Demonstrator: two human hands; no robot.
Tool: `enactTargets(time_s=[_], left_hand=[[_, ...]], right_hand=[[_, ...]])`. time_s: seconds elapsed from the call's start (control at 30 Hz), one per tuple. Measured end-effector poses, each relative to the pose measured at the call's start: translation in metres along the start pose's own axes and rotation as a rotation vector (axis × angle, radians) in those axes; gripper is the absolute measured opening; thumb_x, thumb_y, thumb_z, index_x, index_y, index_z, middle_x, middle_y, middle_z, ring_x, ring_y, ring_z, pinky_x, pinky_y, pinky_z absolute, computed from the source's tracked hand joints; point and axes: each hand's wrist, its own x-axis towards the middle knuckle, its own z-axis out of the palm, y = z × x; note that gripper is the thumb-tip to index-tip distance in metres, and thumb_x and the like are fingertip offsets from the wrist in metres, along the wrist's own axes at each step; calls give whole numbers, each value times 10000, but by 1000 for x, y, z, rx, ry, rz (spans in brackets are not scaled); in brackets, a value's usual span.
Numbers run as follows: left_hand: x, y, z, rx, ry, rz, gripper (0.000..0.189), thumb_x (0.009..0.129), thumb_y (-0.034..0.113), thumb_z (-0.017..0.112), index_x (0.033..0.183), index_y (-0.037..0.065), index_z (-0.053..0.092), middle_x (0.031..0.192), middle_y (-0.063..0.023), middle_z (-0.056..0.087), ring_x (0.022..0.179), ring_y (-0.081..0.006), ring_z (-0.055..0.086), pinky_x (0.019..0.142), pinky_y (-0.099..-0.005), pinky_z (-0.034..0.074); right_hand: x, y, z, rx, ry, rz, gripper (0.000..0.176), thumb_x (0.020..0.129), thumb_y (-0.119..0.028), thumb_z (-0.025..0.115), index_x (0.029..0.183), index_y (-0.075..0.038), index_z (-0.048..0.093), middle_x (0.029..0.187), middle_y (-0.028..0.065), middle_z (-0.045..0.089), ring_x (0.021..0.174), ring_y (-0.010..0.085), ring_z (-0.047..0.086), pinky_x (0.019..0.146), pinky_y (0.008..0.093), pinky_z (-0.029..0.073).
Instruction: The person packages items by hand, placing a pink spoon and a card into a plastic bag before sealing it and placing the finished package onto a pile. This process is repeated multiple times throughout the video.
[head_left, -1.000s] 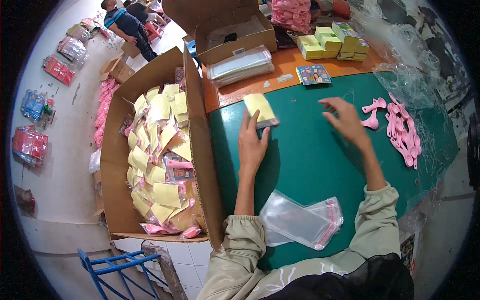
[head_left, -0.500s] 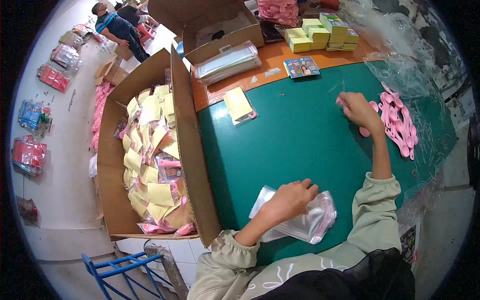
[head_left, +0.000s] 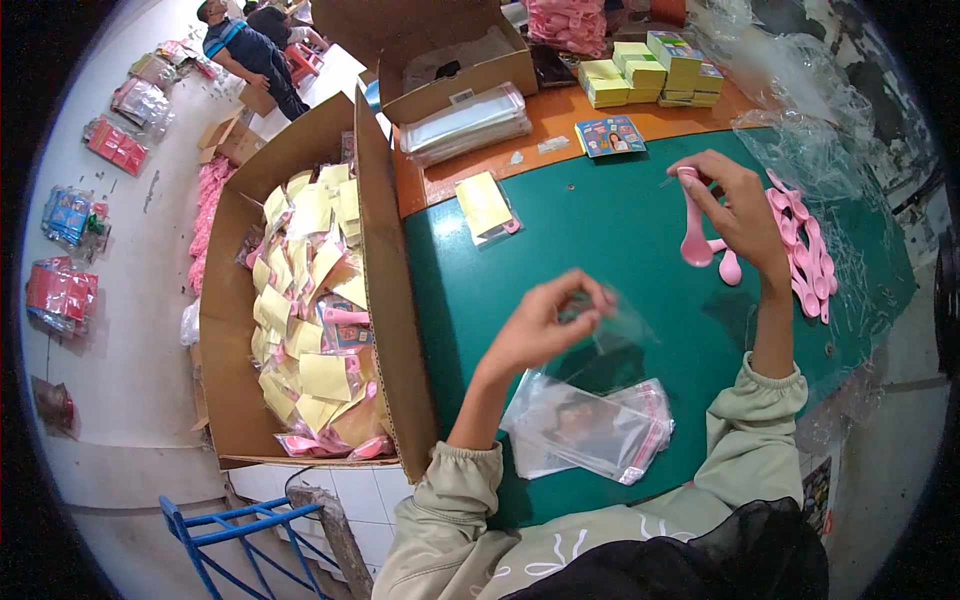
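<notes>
In my right hand [head_left: 735, 205] a pink spoon [head_left: 694, 230] hangs bowl-down, its handle end pinched between thumb and fingers. My left hand [head_left: 555, 318] pinches a clear plastic bag [head_left: 622, 335], blurred by motion, above the green table mat [head_left: 480, 350]. Below it lies a fanned stack of clear bags [head_left: 590, 425]. Loose pink spoons [head_left: 800, 250] are piled to the right of my right hand, with one spoon [head_left: 730, 268] a little apart from the pile. A filled bag with a yellow card [head_left: 484, 207] rests at the mat's upper left.
A cardboard box [head_left: 400, 330] at the left holds many filled bags. Behind the mat are a bundle of clear bags [head_left: 465, 125], stacks of cards [head_left: 640, 70], a colourful card pack [head_left: 610, 137] and crumpled plastic [head_left: 800, 100]. A person [head_left: 255, 60] stands far back left.
My left hand has risen from the stack with a bag. My right hand has lifted a spoon, which now hangs in view. The whole view has shifted slightly.
</notes>
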Motion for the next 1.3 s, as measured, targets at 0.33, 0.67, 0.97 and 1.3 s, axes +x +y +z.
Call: enactTargets(time_s=[0.33, 0.67, 0.97, 1.3], left_hand=[[36, 45, -17, -214, 309, -80, 216, 844, 141, 627, 1010, 45, 527, 908, -106, 667, 880, -128, 623, 732, -225, 450], [37, 40, -14, -195, 369, -89, 345, 780, 139, 706, 1070, 32, 553, 879, -76, 679, 807, -113, 636, 673, -199, 436], [38, 36, -11, -145, 226, -74, 393, 813, 163, 675, 1149, 14, 537, 934, -65, 668, 820, -112, 626, 748, -236, 469], [33, 33, -18, -75, 155, -138, 350, 949, 278, 463, 1015, -27, 622, 875, -78, 657, 802, -110, 608, 721, -236, 487]], right_hand=[[-5, -27, -2, 241, 320, 83, 155, 866, -116, 574, 1001, -42, 584, 818, 51, 631, 727, 98, 598, 637, 236, 476], [-7, -35, 12, 381, 358, 1, 154, 865, -78, 590, 999, -11, 552, 858, 65, 627, 791, 109, 604, 705, 236, 493], [-8, -42, 24, 410, 182, 63, 192, 839, -57, 611, 1002, -15, 519, 814, 76, 635, 785, 125, 627, 715, 250, 503], [-8, -34, 29, 414, 137, 4, 213, 850, -168, 626, 924, -6, 508, 828, 89, 641, 791, 151, 631, 729, 275, 496]])
